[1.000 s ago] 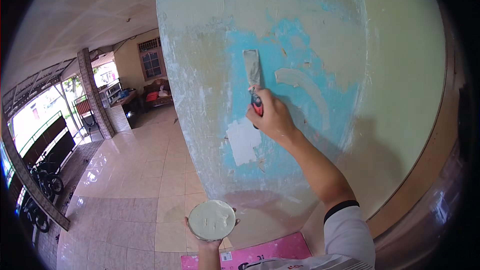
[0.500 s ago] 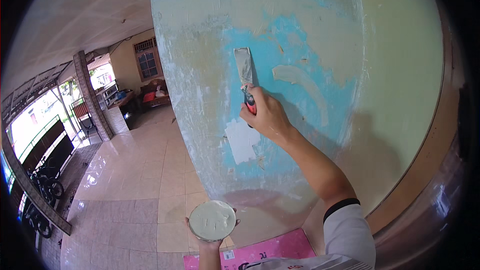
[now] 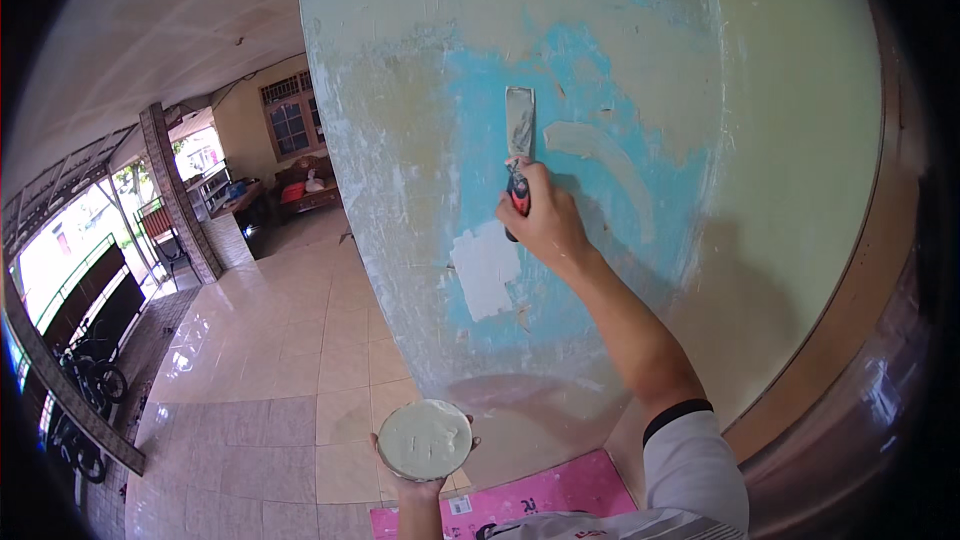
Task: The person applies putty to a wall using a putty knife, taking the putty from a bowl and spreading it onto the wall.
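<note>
The left hand [image 3: 418, 488] holds a round container [image 3: 381, 455] from below, low in front of the wall [image 3: 400, 130], its fingers clamped around the sides so that fingertips show at the left and right edges. Pale grey-green putty [image 3: 418, 432] fills the container's face almost to the rim, mostly smooth, with a few short marks near the middle and a ridged smear toward the right (how deep the container goes, I cannot tell from above). The right hand [image 3: 550, 222] is clamped on the red and black handle of a putty knife [image 3: 520, 122], which points upward in front of the bare blue patch [image 3: 478, 175] on the wall; putty smudges its blade, though whether the blade touches the wall is unclear. A curved putty stroke [image 3: 612, 155] lies right of the blade, and a whitish square [image 3: 484, 275] sits below it. Beneath the wall lies a pink sheet [image 3: 545, 490].
</note>
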The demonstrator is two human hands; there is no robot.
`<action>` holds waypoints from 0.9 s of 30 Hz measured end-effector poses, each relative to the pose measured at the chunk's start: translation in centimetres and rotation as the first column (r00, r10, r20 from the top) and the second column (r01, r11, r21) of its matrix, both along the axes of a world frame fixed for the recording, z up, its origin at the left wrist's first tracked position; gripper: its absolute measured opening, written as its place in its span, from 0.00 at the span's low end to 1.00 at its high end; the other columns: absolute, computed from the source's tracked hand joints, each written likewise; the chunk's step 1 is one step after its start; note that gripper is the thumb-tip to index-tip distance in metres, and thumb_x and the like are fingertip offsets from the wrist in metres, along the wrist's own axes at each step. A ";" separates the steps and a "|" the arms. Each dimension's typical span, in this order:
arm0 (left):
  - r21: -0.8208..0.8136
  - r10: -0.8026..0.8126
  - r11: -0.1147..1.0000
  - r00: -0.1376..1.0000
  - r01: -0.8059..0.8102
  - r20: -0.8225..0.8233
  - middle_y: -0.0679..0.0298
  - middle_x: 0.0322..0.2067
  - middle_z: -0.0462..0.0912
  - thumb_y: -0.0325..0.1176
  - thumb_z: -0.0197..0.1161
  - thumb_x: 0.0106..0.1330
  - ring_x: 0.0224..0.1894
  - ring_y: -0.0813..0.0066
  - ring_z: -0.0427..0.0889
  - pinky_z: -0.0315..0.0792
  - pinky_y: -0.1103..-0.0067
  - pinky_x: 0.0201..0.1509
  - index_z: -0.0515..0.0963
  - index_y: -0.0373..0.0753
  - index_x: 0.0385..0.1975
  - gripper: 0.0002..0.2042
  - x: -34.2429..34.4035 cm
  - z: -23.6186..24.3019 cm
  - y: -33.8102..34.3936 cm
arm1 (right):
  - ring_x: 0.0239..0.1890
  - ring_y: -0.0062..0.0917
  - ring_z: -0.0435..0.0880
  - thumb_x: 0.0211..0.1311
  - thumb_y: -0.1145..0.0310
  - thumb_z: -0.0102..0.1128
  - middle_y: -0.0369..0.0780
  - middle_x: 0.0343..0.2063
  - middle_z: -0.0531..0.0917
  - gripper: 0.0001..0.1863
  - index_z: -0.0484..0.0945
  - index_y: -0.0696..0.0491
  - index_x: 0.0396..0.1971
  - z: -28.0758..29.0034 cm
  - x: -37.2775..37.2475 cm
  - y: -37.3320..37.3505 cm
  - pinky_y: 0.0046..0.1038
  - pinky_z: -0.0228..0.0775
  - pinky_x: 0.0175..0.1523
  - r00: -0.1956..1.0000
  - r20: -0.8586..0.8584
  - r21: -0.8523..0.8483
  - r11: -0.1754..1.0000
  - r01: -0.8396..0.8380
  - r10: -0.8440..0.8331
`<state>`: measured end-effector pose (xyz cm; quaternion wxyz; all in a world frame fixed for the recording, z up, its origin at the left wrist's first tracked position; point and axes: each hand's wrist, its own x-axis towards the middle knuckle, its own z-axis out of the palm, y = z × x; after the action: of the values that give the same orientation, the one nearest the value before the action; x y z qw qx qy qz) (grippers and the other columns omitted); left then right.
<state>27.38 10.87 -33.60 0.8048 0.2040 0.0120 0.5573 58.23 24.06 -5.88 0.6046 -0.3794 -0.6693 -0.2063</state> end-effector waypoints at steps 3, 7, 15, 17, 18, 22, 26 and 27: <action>-0.009 -0.009 1.000 1.000 0.009 0.010 0.39 0.73 0.57 0.77 0.57 0.58 0.71 0.16 0.52 0.53 0.21 0.64 0.65 0.51 0.73 0.48 0.1 0.0 0.3 | 0.29 0.48 0.85 0.60 0.70 0.69 0.51 0.28 0.83 0.24 0.71 0.60 0.53 3.1 1.9 0.6 0.43 0.78 0.36 0.999 -0.037 0.156 0.987 0.024 -0.019; -0.017 -0.010 1.000 0.999 0.010 0.043 0.39 0.73 0.56 0.77 0.58 0.58 0.71 0.16 0.52 0.52 0.21 0.64 0.65 0.50 0.73 0.48 -0.1 0.2 0.1 | 0.28 0.51 0.84 0.61 0.67 0.68 0.53 0.25 0.83 0.23 0.72 0.59 0.52 10.3 2.4 0.2 0.44 0.77 0.35 0.989 -0.123 0.066 0.994 0.085 -0.076; -0.037 -0.054 0.998 0.991 0.059 0.121 0.38 0.73 0.57 0.77 0.58 0.58 0.71 0.15 0.52 0.53 0.21 0.64 0.64 0.49 0.73 0.49 0.1 -0.3 -0.2 | 0.27 0.45 0.83 0.62 0.69 0.68 0.49 0.30 0.84 0.27 0.72 0.58 0.59 -2.1 -0.6 -0.6 0.40 0.78 0.36 0.998 0.056 -0.036 0.999 -0.030 0.032; -0.051 -0.023 0.998 1.000 0.024 0.018 0.39 0.73 0.57 0.78 0.57 0.58 0.71 0.16 0.53 0.52 0.21 0.64 0.63 0.49 0.74 0.50 0.4 -0.4 -0.2 | 0.25 0.35 0.81 0.65 0.70 0.65 0.45 0.33 0.84 0.26 0.71 0.58 0.61 -5.3 -0.9 -2.6 0.36 0.76 0.35 0.989 0.041 0.042 0.988 -0.146 0.144; -0.064 -0.009 0.998 1.000 0.010 0.020 0.39 0.73 0.57 0.78 0.57 0.58 0.71 0.16 0.53 0.52 0.21 0.64 0.63 0.49 0.74 0.50 0.2 -0.7 -0.3 | 0.25 0.35 0.81 0.65 0.70 0.65 0.45 0.33 0.84 0.26 0.71 0.58 0.61 -6.8 -1.3 -4.1 0.36 0.76 0.35 0.987 0.041 0.028 0.987 -0.160 0.158; -0.139 -0.012 0.990 0.991 0.030 0.130 0.41 0.74 0.59 0.79 0.54 0.59 0.72 0.17 0.54 0.54 0.21 0.63 0.62 0.47 0.75 0.51 1.1 0.8 -0.9 | 0.26 0.21 0.78 0.72 0.73 0.57 0.38 0.35 0.83 0.21 0.70 0.58 0.63 -9.8 0.3 -10.8 0.26 0.72 0.32 0.661 -0.499 -0.364 0.557 -0.747 0.561; -0.116 -0.023 0.993 0.996 0.033 0.090 0.42 0.74 0.58 0.79 0.51 0.60 0.72 0.16 0.54 0.54 0.20 0.62 0.61 0.46 0.76 0.51 2.4 4.0 -1.4 | 0.27 0.17 0.77 0.71 0.77 0.57 0.37 0.33 0.83 0.16 0.76 0.59 0.57 -13.8 2.7 -13.2 0.21 0.70 0.33 0.374 -0.753 -0.347 0.156 -0.925 0.542; -0.097 -0.059 0.993 0.994 0.068 0.089 0.42 0.75 0.57 0.79 0.51 0.60 0.72 0.16 0.53 0.53 0.20 0.62 0.61 0.47 0.76 0.51 2.6 5.0 -1.5 | 0.27 0.17 0.77 0.71 0.77 0.57 0.37 0.33 0.83 0.16 0.76 0.59 0.57 -15.1 2.5 -13.3 0.21 0.70 0.33 0.366 -0.765 -0.351 0.133 -0.927 0.530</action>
<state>30.01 9.40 -28.58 0.8310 0.1397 -0.0014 0.5384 60.69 10.80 -20.97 0.5385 -0.2303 -0.6132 0.5301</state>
